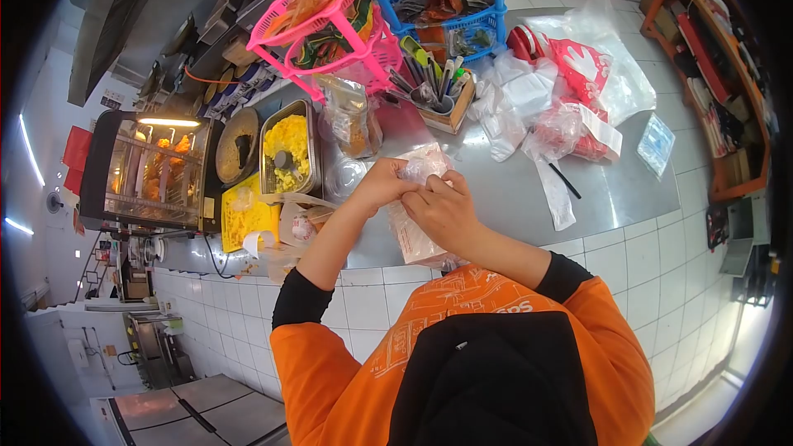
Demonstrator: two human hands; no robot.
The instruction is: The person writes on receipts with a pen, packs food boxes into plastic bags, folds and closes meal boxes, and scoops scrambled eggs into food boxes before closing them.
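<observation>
Both hands meet above the metal counter. My left hand (385, 183) has its fingers pinched on a crumpled clear plastic bag (424, 165). Against it, my right hand (443, 208) curls its fingers on the same plastic. What the bag contains, if anything, I cannot make out. Under the hands lies a pale pink printed packet or stack of paper (420, 238), partly hidden by my right hand. Just left of my left hand sits a clear round plastic container (345, 175).
A steel tray (313, 183) of yellow food, a yellow board (245, 227) and a lit food warmer (149, 172) stand left. Behind are pink (330, 29) and blue basket racks (500, 12) and a utensil box (453, 117). Plastic bags (516, 87) lie right.
</observation>
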